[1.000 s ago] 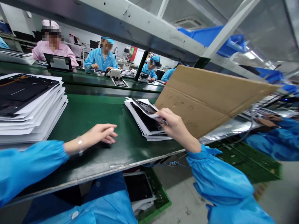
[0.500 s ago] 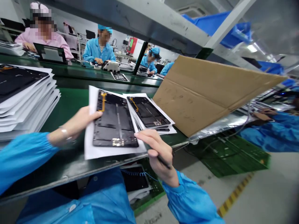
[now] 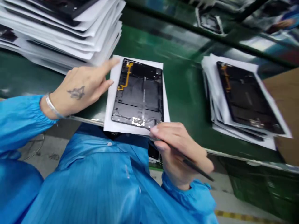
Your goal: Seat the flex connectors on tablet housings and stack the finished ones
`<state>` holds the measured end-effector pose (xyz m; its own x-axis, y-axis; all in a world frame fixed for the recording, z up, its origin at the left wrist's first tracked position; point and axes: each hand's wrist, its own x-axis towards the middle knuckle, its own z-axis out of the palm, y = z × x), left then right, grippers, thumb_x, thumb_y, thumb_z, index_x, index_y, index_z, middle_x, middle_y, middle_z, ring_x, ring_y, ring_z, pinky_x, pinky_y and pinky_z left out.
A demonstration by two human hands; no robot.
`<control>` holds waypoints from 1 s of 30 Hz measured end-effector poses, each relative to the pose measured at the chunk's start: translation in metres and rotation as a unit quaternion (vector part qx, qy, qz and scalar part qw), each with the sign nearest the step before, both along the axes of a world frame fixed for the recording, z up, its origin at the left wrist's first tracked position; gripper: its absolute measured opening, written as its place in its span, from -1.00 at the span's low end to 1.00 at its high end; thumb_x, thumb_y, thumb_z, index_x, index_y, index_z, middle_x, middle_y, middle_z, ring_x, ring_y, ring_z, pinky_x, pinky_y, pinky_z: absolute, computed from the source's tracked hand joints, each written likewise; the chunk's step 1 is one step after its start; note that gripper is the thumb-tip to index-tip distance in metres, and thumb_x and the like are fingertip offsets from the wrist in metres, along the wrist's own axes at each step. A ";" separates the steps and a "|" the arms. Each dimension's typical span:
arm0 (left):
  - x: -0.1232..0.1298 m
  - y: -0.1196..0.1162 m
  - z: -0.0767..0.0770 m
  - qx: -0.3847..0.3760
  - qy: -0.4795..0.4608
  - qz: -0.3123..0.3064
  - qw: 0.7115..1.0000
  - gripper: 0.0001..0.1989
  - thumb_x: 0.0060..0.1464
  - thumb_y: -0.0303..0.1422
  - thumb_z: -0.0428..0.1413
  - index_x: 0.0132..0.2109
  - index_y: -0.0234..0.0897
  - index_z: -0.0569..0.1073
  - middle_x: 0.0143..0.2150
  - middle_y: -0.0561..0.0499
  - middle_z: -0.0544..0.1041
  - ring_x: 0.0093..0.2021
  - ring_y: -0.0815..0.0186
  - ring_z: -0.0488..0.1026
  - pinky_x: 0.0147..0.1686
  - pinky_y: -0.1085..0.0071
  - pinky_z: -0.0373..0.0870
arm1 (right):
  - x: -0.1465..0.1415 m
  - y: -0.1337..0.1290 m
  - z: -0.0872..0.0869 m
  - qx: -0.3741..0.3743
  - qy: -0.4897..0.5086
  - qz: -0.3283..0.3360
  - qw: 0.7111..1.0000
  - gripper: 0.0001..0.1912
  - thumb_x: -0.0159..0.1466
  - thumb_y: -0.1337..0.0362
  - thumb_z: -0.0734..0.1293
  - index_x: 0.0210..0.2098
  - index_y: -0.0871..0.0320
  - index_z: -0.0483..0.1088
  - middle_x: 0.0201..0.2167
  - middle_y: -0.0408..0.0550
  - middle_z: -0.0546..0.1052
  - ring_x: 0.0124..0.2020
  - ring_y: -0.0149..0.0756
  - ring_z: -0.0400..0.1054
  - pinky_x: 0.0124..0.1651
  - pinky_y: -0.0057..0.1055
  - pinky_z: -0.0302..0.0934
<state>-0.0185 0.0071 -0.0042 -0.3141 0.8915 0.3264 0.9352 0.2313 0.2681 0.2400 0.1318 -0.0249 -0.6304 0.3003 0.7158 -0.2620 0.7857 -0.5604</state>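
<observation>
A black tablet back shell (image 3: 140, 93) lies inner side up on a white paper sheet (image 3: 108, 115) at the bench's front edge. An orange flex cable (image 3: 128, 76) runs along its upper left, and a small metallic piece (image 3: 138, 121) sits at its lower edge. My left hand (image 3: 81, 85) is at the sheet's left edge, index finger and thumb stretched out, holding nothing. At the shell's lower right corner, my right hand (image 3: 182, 149) grips a slim black tool (image 3: 198, 171). Its front end is mostly hidden by the fingers, so its exact kind is unclear.
A tall stack of shells and white sheets (image 3: 100, 40) stands at the back left. To the right is a lower stack topped by another shell (image 3: 247, 96), beside a cardboard piece (image 3: 286, 109). The green bench (image 3: 184, 81) carries everything. A blurred hand (image 3: 283, 24) shows at the far right.
My view has tipped down toward the bench. The shell and its sheet, tilted up in my left hand before, now lie flat and apart from the right stack. My left hand has let go.
</observation>
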 end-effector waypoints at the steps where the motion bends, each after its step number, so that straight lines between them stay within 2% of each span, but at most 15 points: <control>1: 0.005 -0.009 0.000 0.006 0.010 -0.032 0.999 -0.63 0.35 -0.31 -0.01 0.24 -0.27 0.36 -0.18 -0.04 0.55 -0.24 0.26 0.50 -0.13 0.36 0.38 | -0.003 -0.004 -0.003 -0.001 -0.027 0.003 1.000 -0.76 0.29 0.40 0.40 -0.05 0.11 0.54 -0.27 -0.06 0.61 -0.22 -0.22 0.49 -0.16 -0.19 0.39; 4: 0.021 -0.028 -0.005 0.010 -0.010 -0.121 0.992 -0.71 0.39 -0.34 -0.11 0.03 -0.22 0.49 -0.08 -0.06 0.53 -0.14 0.26 0.51 -0.20 0.39 0.39 | -0.011 -0.012 -0.014 0.016 -0.077 -0.004 0.997 -0.73 0.30 0.43 0.38 -0.03 0.07 0.52 -0.23 -0.07 0.62 -0.19 -0.20 0.49 -0.10 -0.15 0.40; 7: 0.028 -0.028 -0.013 0.000 -0.047 -0.166 0.985 -0.73 0.39 -0.33 -0.10 0.02 -0.21 0.47 0.01 -0.08 0.49 -0.03 0.22 0.48 -0.12 0.35 0.40 | -0.019 -0.016 -0.021 0.015 -0.102 -0.017 0.995 -0.72 0.32 0.45 0.33 -0.04 0.04 0.50 -0.21 -0.06 0.62 -0.19 -0.19 0.49 -0.09 -0.12 0.40; 11: 0.023 -0.009 -0.018 -0.043 -0.048 -0.194 0.979 -0.83 0.36 -0.34 -0.05 -0.07 -0.23 0.42 -0.07 -0.06 0.43 -0.13 0.24 0.45 -0.21 0.36 0.35 | -0.024 -0.015 -0.024 -0.022 -0.104 -0.039 0.994 -0.69 0.32 0.48 0.31 -0.03 0.03 0.49 -0.20 -0.05 0.61 -0.17 -0.17 0.47 -0.09 -0.09 0.40; 14: 0.018 0.006 -0.014 -0.085 -0.054 -0.224 0.969 -0.91 0.32 -0.37 -0.03 -0.13 -0.25 0.36 -0.13 -0.03 0.37 -0.24 0.27 0.39 -0.29 0.38 0.29 | -0.023 -0.014 -0.024 -0.031 -0.104 -0.043 0.993 -0.68 0.31 0.50 0.31 -0.03 0.03 0.49 -0.20 -0.04 0.60 -0.16 -0.15 0.47 -0.10 -0.09 0.40; 18: 0.020 0.014 -0.006 -0.130 -0.047 -0.255 0.957 -0.88 0.28 -0.50 -0.09 -0.24 -0.27 0.29 -0.22 -0.03 0.33 -0.31 0.28 0.30 -0.34 0.37 0.21 | -0.020 -0.013 -0.024 -0.040 -0.101 -0.032 0.994 -0.66 0.29 0.52 0.32 -0.03 0.03 0.49 -0.19 -0.05 0.59 -0.15 -0.16 0.46 -0.08 -0.10 0.38; 22: 0.030 0.005 -0.003 -0.083 -0.062 -0.244 0.964 -0.86 0.24 -0.58 -0.10 -0.24 -0.25 0.25 -0.26 0.00 0.35 -0.31 0.28 0.29 -0.30 0.36 0.20 | -0.019 -0.012 -0.025 -0.052 -0.096 -0.027 0.994 -0.67 0.29 0.52 0.32 -0.04 0.04 0.50 -0.19 -0.05 0.58 -0.15 -0.17 0.46 -0.07 -0.12 0.38; 26: 0.039 -0.011 -0.006 -0.029 -0.181 -0.196 0.963 -0.89 0.33 -0.47 -0.06 -0.23 -0.22 0.24 -0.36 0.10 0.35 -0.42 0.39 0.28 -0.37 0.45 0.20 | -0.017 -0.012 -0.024 -0.055 -0.091 -0.052 0.993 -0.70 0.33 0.46 0.29 -0.04 0.02 0.51 -0.15 -0.02 0.56 -0.09 -0.14 0.46 -0.02 -0.10 0.38; 28: 0.042 -0.016 -0.008 -0.025 -0.237 -0.166 0.957 -0.93 0.33 -0.45 -0.02 -0.19 -0.20 0.28 -0.38 0.14 0.37 -0.45 0.44 0.29 -0.39 0.49 0.21 | -0.016 -0.012 -0.024 -0.067 -0.077 -0.054 0.993 -0.68 0.35 0.46 0.25 -0.03 0.03 0.51 -0.11 -0.02 0.57 -0.02 -0.11 0.46 0.06 -0.04 0.36; 30: 0.046 -0.019 -0.010 -0.026 -0.282 -0.138 0.949 -0.91 0.27 -0.49 0.02 -0.15 -0.19 0.30 -0.40 0.17 0.37 -0.46 0.47 0.31 -0.40 0.53 0.22 | -0.018 -0.013 -0.023 -0.068 -0.062 -0.042 0.995 -0.61 0.36 0.49 0.20 0.05 0.03 0.47 -0.18 -0.04 0.57 -0.06 -0.12 0.47 0.03 -0.05 0.36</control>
